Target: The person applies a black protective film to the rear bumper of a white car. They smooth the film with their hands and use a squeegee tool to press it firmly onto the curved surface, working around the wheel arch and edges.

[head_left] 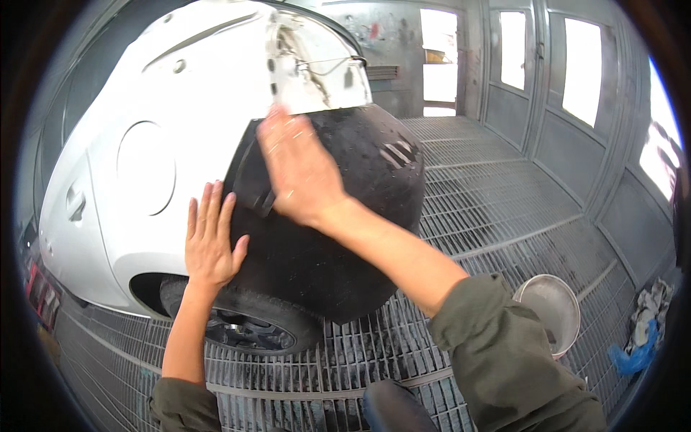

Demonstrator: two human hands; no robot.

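Splaying left hand (pixel 214 248) against white car (pixel 205 122) | right hand (pixel 304 171) flattened over black bumper (pixel 371 191) | neither visibly holding anything

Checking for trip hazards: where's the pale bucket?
Head view, lower right: the pale bucket sits on the floor grating, beside the right sleeve and left of the blue plastic.

The car body (pixel 201 137) is white, turning silvery grey toward the door (pixel 79 230). The bumper (pixel 345 266) is black, flecked with pale specks and marked by a light, striped patch (pixel 400 152). The tyre (pixel 306 330) is dark grey. Sleeves (pixel 497 353) show olive green. Grey floor grating (pixel 468 187) repeats narrow parallel bars; walls (pixel 504 111) are blue-grey, the bucket (pixel 556 302) off-white, the crumpled plastic (pixel 637 353) bright blue.
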